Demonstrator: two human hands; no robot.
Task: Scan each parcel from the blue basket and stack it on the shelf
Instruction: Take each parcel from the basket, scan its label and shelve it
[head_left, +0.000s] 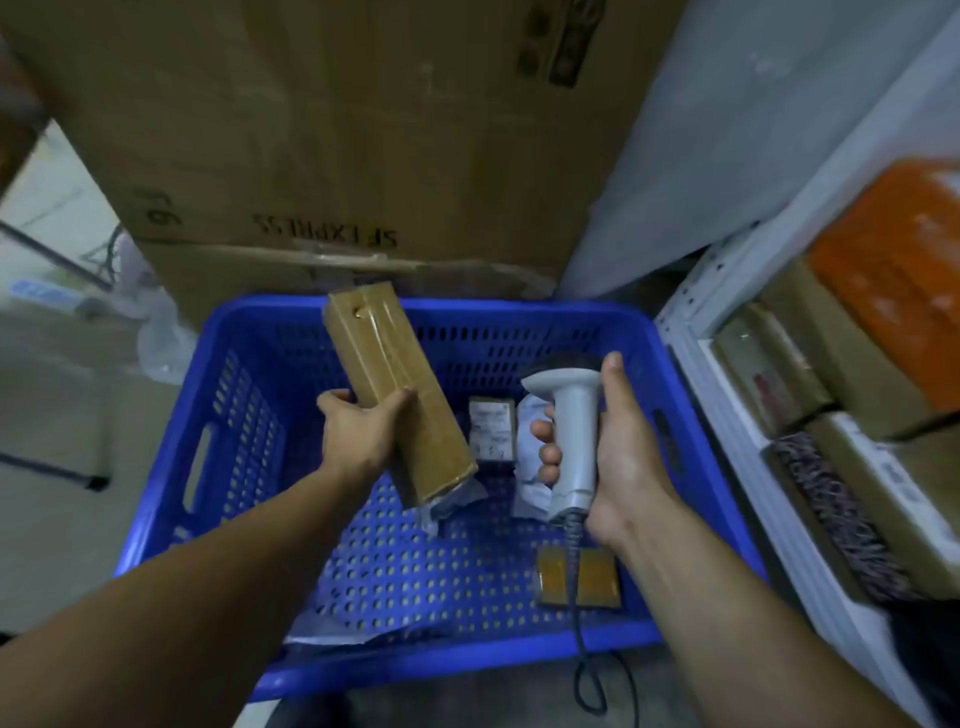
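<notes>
Over the basket (249, 395), shelf (737, 291) parcels blurred, scanner (569, 441) cable partly behind wrist, left hand (358, 431) gripping long box (395, 384), right hand (613, 447) wrapped round scanner handle.

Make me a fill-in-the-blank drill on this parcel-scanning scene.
The left hand holds the long parcel, whose colour is ___.
The right hand grips the scanner by its ___.
The small parcel under the scanner's cable lies in the ___ basket.
Missing words: brown; handle; blue.
</notes>
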